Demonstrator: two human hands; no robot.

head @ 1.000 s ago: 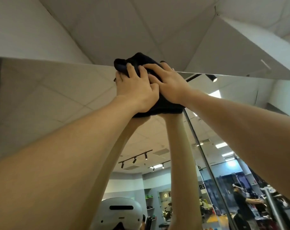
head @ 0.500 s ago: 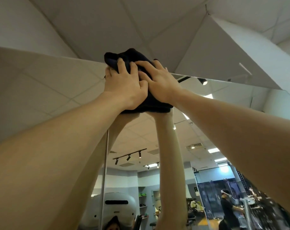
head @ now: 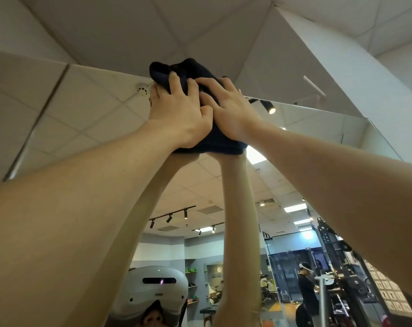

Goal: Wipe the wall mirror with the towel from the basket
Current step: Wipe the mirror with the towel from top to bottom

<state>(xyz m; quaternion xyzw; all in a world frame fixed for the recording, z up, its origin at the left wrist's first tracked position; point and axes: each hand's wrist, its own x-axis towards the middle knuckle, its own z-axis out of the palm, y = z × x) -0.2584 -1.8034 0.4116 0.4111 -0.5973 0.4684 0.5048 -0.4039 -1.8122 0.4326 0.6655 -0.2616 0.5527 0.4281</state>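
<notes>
Towel of dark navy cloth, bunched, is pressed under both grips, left hand and right hand clamped on it side by side, so the force reaches the top edge of the large wall mirror.

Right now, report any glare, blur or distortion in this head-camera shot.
Head view: wide-angle bending curves the forearms and the mirror edge; a reflected ceiling light glares below the towel; both hands, left and right, are fairly sharp; the reflected room looks soft.
</notes>
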